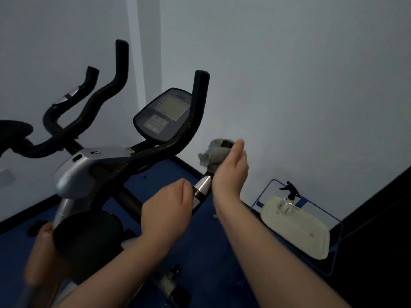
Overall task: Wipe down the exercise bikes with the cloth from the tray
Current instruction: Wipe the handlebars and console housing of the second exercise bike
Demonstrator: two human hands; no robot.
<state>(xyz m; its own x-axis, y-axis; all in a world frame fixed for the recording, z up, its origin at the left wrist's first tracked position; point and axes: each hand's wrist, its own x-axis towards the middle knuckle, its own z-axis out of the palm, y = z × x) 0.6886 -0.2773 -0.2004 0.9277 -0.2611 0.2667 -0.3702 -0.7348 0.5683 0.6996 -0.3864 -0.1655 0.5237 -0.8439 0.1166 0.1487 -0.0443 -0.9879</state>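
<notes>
An exercise bike [93, 165] with black handlebars and a grey console [164, 116] fills the left and middle. My right hand [231, 165] grips a grey cloth [213, 152] wrapped around the end of the bike's right-hand grip bar. My left hand [169, 207] holds the same bar lower down, by its silver sensor sleeve [202, 185]. The cream tray [295, 227] lies on the floor at the right with a spray bottle [289, 196] standing on it.
A second bike's handlebars [84, 101] stand behind at the left. White walls close the corner ahead. The floor is blue. A blue wire frame [333, 218] surrounds the tray. A dark panel rises at the far right. My knee shows at lower left.
</notes>
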